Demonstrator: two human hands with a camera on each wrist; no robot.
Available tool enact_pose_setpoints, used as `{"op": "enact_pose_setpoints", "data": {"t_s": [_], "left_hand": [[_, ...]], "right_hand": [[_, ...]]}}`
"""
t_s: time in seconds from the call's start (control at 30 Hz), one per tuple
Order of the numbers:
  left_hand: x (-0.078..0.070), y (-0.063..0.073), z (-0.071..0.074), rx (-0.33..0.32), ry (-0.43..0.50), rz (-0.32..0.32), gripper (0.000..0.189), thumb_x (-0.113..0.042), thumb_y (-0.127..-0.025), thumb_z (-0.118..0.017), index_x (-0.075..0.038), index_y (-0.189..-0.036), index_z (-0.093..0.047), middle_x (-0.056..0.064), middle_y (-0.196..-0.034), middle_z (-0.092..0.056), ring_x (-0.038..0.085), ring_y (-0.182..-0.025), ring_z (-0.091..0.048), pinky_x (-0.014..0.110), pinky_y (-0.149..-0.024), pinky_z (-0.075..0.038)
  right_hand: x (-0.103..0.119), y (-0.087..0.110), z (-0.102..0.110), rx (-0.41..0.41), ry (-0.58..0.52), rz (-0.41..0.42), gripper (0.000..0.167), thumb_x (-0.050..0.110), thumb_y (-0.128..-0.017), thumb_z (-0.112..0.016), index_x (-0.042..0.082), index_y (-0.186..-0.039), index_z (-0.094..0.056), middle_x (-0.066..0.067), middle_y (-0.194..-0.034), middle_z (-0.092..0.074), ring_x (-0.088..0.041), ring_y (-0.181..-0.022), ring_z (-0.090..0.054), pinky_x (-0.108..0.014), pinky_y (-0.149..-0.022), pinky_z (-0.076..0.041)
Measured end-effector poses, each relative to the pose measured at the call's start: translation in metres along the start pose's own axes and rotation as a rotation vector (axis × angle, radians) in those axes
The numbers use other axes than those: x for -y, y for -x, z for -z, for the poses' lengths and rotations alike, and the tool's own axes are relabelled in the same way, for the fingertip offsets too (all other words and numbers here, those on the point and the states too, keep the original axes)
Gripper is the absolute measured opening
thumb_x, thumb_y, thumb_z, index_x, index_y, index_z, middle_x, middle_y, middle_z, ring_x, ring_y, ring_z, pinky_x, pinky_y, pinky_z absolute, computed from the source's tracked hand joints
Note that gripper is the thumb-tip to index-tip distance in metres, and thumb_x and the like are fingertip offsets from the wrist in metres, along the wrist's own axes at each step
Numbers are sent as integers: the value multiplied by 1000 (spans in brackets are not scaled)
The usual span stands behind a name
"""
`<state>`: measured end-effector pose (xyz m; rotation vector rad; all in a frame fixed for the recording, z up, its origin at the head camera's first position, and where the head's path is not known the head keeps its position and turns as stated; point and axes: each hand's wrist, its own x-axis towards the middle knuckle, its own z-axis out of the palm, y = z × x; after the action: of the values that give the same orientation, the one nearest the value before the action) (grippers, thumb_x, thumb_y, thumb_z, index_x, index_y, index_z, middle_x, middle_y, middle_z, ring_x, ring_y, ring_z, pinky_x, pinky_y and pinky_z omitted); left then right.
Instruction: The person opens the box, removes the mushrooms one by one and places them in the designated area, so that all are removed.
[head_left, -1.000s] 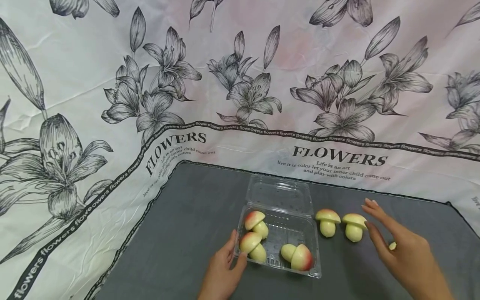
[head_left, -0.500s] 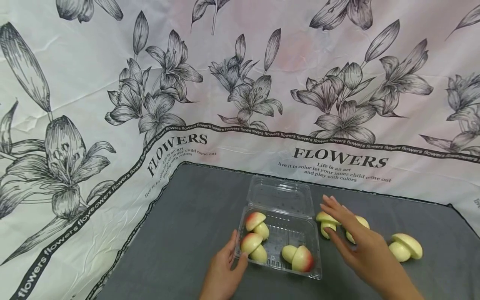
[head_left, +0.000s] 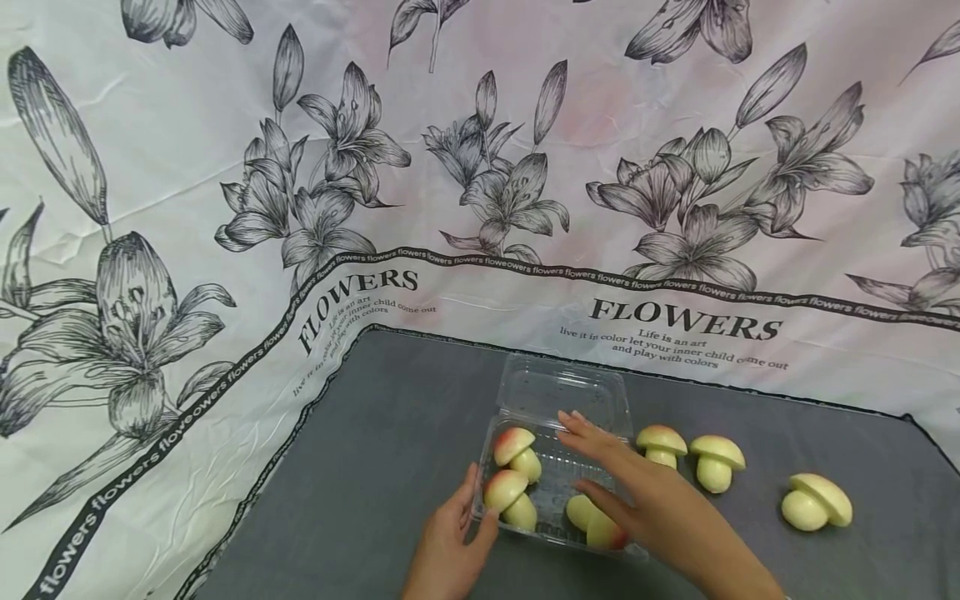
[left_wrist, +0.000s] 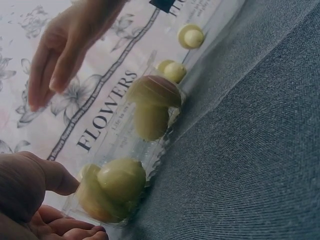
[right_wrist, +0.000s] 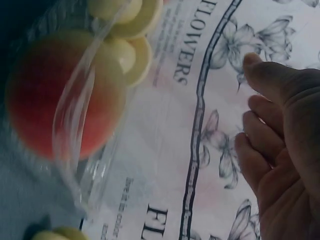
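Note:
My left hand point(head_left: 450, 537) grips the left wall of a clear plastic clamshell box point(head_left: 553, 475), thumb over the edge and fingers outside. Inside, two mushroom-shaped pieces, pale yellow-green with reddish caps, lie at the left: one far point(head_left: 517, 454), one near point(head_left: 510, 500). A third mushroom point(head_left: 606, 529) lies at the near right, partly hidden in the head view by my right hand point(head_left: 645, 492). That hand hovers over the box's right side, fingers extended and thumb apart, holding nothing. In the right wrist view the third mushroom's red cap point(right_wrist: 65, 95) shows behind the clear wall.
The box's lid point(head_left: 562, 392) lies folded back behind it. Right of the box, on the grey cloth point(head_left: 360, 467), stand two more mushrooms point(head_left: 717, 458), with another point(head_left: 817, 502) lying farther right. A floral-print sheet point(head_left: 495, 300) rises behind and to the left.
My right hand has moved left, from beside the loose mushrooms to above the box. The left hand keeps its hold, and the mushrooms stay where they were.

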<state>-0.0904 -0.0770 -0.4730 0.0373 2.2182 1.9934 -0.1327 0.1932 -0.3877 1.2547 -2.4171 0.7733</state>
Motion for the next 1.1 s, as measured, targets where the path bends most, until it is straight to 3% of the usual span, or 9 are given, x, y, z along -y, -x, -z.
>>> {"op": "enact_pose_setpoints", "data": {"t_s": [0.1, 0.2, 0.27, 0.37, 0.5, 0.63, 0.9, 1.1], "left_hand": [[-1, 0, -1, 0, 0, 9, 79, -29, -107, -66, 8, -164, -25, 32, -167, -26, 52, -152, -27, 60, -120, -42], [-2, -1, -1, 1, -9, 9, 79, -29, -107, -65, 7, -164, -24, 32, -167, -25, 53, -152, -28, 61, -118, -42], [-2, -1, -1, 0, -19, 2, 79, -29, -107, -65, 8, -164, -24, 32, -167, -26, 52, -152, -29, 63, -117, -42], [-1, 0, 0, 2, -25, -8, 78, -29, -108, -65, 8, -163, -24, 32, -167, -26, 52, -152, -29, 64, -117, -41], [0, 0, 0, 1, -23, -17, 78, -27, -108, -65, 9, -163, -24, 32, -167, -26, 50, -152, -29, 63, -118, -40], [-1, 0, 0, -5, -26, -26, 77, -26, -107, -65, 10, -163, -25, 32, -166, -27, 50, -152, -30, 63, -117, -40], [0, 1, -1, -25, -47, -26, 78, -27, -106, -66, 8, -163, -26, 28, -166, -30, 48, -152, -31, 62, -118, -40], [0, 2, -2, -25, -62, -16, 79, -28, -106, -67, 9, -163, -26, 28, -166, -30, 49, -151, -32, 62, -117, -41]], "right_hand": [[3, -2, -8, 31, -25, 6, 61, 26, -104, -71, 19, -160, -48, -6, -166, -46, -14, -135, -61, -9, -96, -52], [4, -5, -17, 37, -23, 41, 58, 26, -105, -69, 17, -159, -49, -7, -164, -48, -8, -114, -72, -12, -90, -55], [4, -6, -23, 43, -30, 56, 58, 23, -104, -71, 15, -158, -51, -8, -162, -50, 1, -95, -73, -13, -83, -57], [5, -9, -31, 78, -45, 44, 68, 12, -98, -78, 17, -159, -49, -9, -162, -50, 6, -81, -68, -16, -73, -58], [8, -14, -37, 129, -52, 11, 76, 7, -94, -80, 22, -161, -47, -10, -160, -53, -7, -87, -75, -24, -73, -62], [9, -18, -44, 154, 3, 3, 75, 10, -95, -81, 23, -161, -48, -6, -157, -56, -22, -112, -75, -34, -83, -66], [6, -21, -59, 106, 99, 71, 71, 11, -87, -88, 12, -152, -59, -6, -149, -64, -21, -121, -71, -35, -87, -66], [1, -21, -68, 162, 87, 46, 64, 13, -90, -85, 9, -149, -61, -9, -148, -64, -24, -127, -68, -39, -91, -65]]}}
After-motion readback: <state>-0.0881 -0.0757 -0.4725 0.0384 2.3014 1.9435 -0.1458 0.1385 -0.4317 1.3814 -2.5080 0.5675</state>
